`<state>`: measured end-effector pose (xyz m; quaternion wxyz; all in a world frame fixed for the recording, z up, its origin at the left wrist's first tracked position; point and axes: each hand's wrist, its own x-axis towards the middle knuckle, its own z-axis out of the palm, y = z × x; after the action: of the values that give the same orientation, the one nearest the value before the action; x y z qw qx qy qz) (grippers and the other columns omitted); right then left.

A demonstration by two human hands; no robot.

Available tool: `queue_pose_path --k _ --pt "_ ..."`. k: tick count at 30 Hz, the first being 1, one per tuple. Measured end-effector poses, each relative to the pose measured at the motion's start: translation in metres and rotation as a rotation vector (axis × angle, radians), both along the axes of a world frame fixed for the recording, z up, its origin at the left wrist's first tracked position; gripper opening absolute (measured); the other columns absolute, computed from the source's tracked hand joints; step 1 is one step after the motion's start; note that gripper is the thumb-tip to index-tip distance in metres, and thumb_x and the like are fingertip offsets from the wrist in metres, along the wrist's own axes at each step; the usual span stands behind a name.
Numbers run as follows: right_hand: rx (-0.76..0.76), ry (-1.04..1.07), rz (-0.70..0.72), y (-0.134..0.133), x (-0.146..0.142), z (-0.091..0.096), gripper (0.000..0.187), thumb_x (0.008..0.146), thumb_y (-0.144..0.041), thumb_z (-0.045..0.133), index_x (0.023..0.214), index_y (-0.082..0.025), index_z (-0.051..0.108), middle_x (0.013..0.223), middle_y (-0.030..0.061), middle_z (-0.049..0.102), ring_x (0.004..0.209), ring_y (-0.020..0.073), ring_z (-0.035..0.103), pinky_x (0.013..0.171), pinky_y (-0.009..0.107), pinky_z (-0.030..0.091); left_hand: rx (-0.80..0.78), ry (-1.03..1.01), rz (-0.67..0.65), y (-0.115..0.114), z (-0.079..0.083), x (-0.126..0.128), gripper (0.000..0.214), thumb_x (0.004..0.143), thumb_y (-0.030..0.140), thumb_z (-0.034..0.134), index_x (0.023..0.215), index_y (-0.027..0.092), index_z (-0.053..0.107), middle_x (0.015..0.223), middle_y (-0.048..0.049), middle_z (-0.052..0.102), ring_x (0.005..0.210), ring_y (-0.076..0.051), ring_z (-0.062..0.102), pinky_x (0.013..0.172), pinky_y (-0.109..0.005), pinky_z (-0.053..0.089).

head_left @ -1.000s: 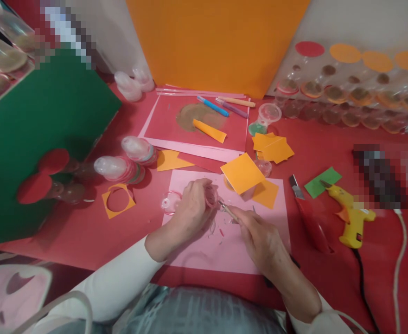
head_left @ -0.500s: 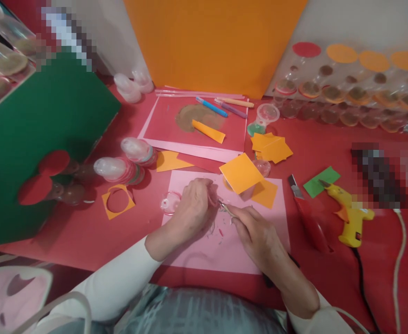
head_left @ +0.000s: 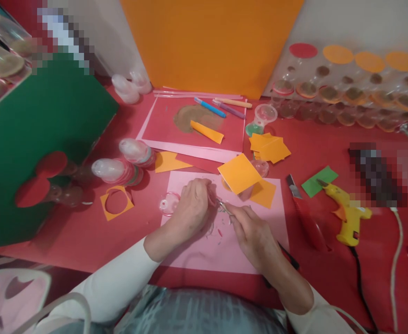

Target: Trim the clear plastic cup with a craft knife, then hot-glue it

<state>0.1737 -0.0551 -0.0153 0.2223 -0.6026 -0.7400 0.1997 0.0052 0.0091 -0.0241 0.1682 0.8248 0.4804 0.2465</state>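
Note:
Over a pink paper sheet (head_left: 190,255), my left hand (head_left: 194,204) is closed around a small clear plastic piece with a pinkish rim (head_left: 211,194), mostly hidden by the fingers. My right hand (head_left: 254,229) pinches a slim tool with a metal tip (head_left: 222,203); its exact kind is hard to make out. The tip meets the edge of the plastic piece. Small scraps (head_left: 219,233) lie on the sheet below both hands. A clear plastic piece with a pink rim (head_left: 170,204) lies left of my left hand. An orange paper square (head_left: 240,173) rests above my right hand.
To the right lie a red utility knife (head_left: 306,218) and a yellow glue gun (head_left: 350,215) with its cord. Stacked plastic cups (head_left: 115,170) stand left, near a green board (head_left: 44,130). Markers (head_left: 210,107) lie behind. Rows of clear plastic pieces (head_left: 329,95) line the back right.
My right hand and the tool have shifted slightly, with the tip still at the plastic piece. My left hand keeps its grip. The whole view has drifted a little.

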Motion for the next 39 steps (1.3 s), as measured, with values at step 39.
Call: queue_pose_path --k 39 --pt "0.155 -0.251 0.006 0.0 -0.011 -0.001 0.04 0.091 -0.009 0.039 0.123 -0.014 0.063 0.081 0.0084 0.067 0.068 0.0191 0.065 0.047 0.025 0.05 -0.037 -0.035 -0.007 0.002 0.0 -0.001 0.031 0.076 0.016 0.057 0.104 0.016 0.044 0.091 -0.0098 0.062 0.079 -0.025 0.059 0.067 -0.038 0.047"
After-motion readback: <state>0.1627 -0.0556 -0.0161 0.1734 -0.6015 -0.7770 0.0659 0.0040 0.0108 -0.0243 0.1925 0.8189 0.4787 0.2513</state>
